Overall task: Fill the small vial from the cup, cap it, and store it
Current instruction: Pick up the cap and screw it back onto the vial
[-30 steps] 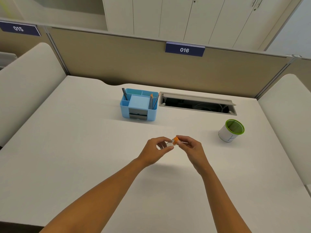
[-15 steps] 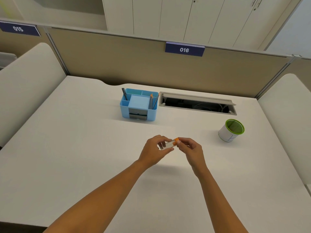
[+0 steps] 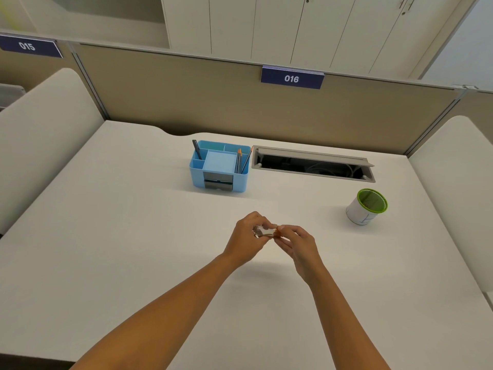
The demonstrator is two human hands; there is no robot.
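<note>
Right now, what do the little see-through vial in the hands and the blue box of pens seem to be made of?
The small clear vial looks like glass or clear plastic: transparent and glinting; the blur leaves it open. Its orange cap is probably plastic. The light blue desk organizer looks like moulded plastic: even colour, smooth matte walls, rounded corners.

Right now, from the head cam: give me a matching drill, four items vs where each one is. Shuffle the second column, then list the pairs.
Things:
1. vial
2. cup
3. blue organizer
4. 016 sign

Places:
A. on top of the partition
B. on the desk, far right, standing alone
C. held between left hand and right hand
D. just left of the cable hatch

Pairs: 1-C, 2-B, 3-D, 4-A
</note>
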